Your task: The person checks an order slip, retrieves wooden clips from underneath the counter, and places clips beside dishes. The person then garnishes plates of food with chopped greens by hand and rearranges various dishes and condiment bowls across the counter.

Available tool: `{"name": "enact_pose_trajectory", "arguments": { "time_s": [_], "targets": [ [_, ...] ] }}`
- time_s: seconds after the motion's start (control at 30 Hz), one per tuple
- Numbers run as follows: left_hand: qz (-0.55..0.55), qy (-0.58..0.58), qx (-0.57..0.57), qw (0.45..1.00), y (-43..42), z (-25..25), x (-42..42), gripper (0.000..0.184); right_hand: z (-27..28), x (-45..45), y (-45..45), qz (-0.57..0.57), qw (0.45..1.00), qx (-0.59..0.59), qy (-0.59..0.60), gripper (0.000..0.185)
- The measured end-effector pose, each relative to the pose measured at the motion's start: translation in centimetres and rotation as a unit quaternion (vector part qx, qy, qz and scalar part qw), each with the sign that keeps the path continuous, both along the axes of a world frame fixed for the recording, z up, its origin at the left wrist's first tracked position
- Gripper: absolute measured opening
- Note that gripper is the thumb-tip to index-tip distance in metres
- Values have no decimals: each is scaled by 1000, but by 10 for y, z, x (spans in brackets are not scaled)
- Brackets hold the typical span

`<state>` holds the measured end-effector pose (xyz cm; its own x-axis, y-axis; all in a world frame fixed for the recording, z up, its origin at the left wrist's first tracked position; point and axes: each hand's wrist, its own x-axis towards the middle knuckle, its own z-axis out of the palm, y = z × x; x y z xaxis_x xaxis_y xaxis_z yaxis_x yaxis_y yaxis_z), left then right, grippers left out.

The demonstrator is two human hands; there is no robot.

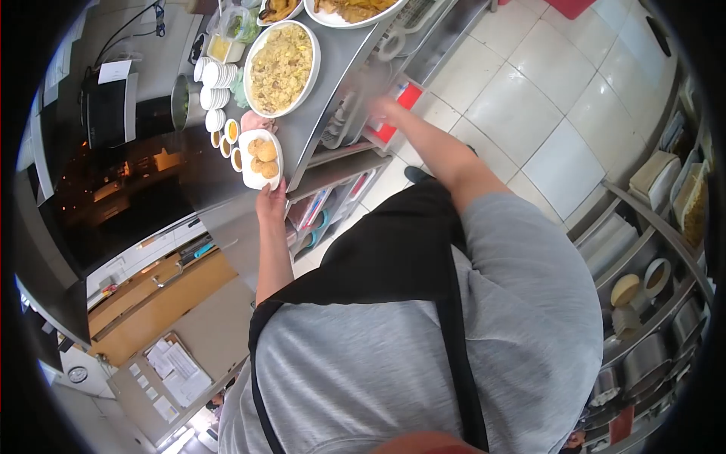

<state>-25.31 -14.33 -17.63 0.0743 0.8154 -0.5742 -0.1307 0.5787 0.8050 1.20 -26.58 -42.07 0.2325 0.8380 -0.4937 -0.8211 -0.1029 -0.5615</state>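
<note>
My left hand (271, 200) grips the near edge of a small white plate (247, 175) at the counter's edge. Several golden fried balls (262, 157) lie on that plate. Beside it stand small cups of brown and yellow sauce (232, 131). My right hand (376, 102) is smeared by motion, over the open shelf below the counter. Close to it are a red and white container (408, 96) and a grey plastic basket (342, 125). Whether it holds anything I cannot make out.
A large oval dish of fried rice (280, 68) stands farther along the steel counter (321, 83), near stacks of white lids (219, 75) and more dishes of food. Racks with pans (644, 362) line the right side. Pale tiles (522, 98) cover the floor.
</note>
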Motion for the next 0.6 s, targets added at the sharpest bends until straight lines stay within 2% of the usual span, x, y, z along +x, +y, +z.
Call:
{"name": "enact_pose_trajectory", "arguments": {
  "time_s": [0.07, 0.13, 0.2, 0.27, 0.4, 0.43, 0.6],
  "targets": [
    [13, 16, 2, 1000, -4, 3, 7, 29, 16, -5, 20, -9, 1000, 6, -11, 45],
    [-19, 4, -29, 999, -5, 5, 5, 28, 53, -12, 25, -51, 994, -52, 84, 46],
    [-43, 45, -18, 998, -5, 9, 2, 28, 63, -18, 36, -60, 991, -31, 114, 49],
    [-37, 64, -38, 997, -2, 4, -1, 28, 68, -20, 40, -175, 972, -47, 149, 32],
    [-33, 15, -33, 999, -5, 3, -2, 28, 79, -1, 31, -218, 956, -37, 192, 26],
    [-34, 5, -29, 999, -7, 5, 3, 28, 72, 2, 34, -193, 960, -40, 198, 28],
    [-12, -63, 3, 998, -8, 2, 5, 36, 82, 4, 12, -200, 976, -23, 84, 28]
  ]
}}
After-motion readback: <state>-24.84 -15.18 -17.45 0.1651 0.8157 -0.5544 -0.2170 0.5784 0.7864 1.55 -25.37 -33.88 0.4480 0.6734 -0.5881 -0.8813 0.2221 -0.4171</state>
